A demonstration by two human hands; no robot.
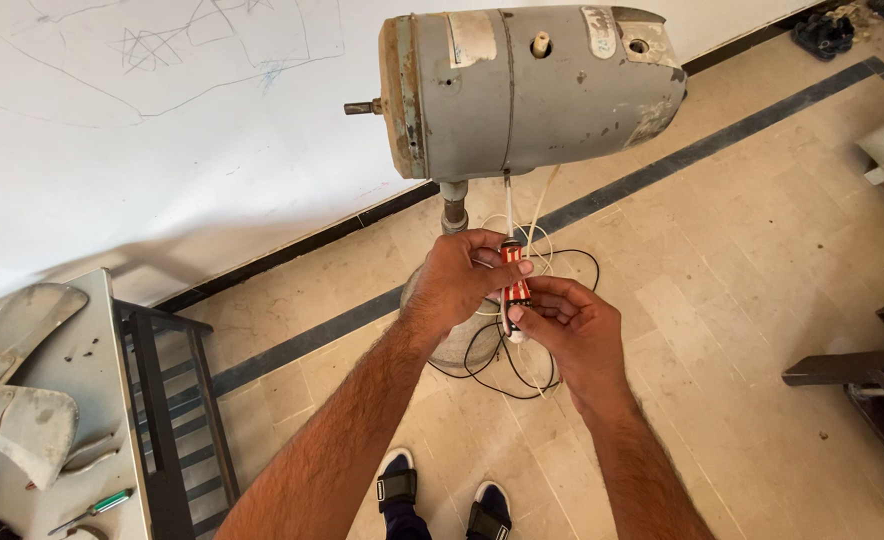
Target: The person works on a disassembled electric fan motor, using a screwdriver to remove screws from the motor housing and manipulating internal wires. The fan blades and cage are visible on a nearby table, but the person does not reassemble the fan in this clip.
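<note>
Two hands on one small part right now, centre of the frame. My left hand [457, 280] pinches the top of a little red-and-white electrical piece [513, 290], thumb and fingers closed on it, and my right hand [572, 335] clamps its lower end between thumb and forefinger. It looks like a capacitor or a connector block, though at this size I can't say which.

White wires [510, 205] run up from it to the underside of the grey fan motor housing [532, 90], which fills the upper middle of the frame on its stand pole [453, 212], shaft stub pointing left. A black cable [492, 370] loops on the tiled floor [722, 300] around the round base, just below my hands.

How far along? The motor is already stripped bare: no guard, no blades on the shaft. The grey fan blades [22, 400] lie on the metal table [102, 350] at lower left, with a green-handled screwdriver [97, 507] near the bottom edge. So I judge the dismantling done, and the wiring end unfinished, since the small part hangs loose on its leads, held only by me. Everything taken off remains to be refitted.
</note>
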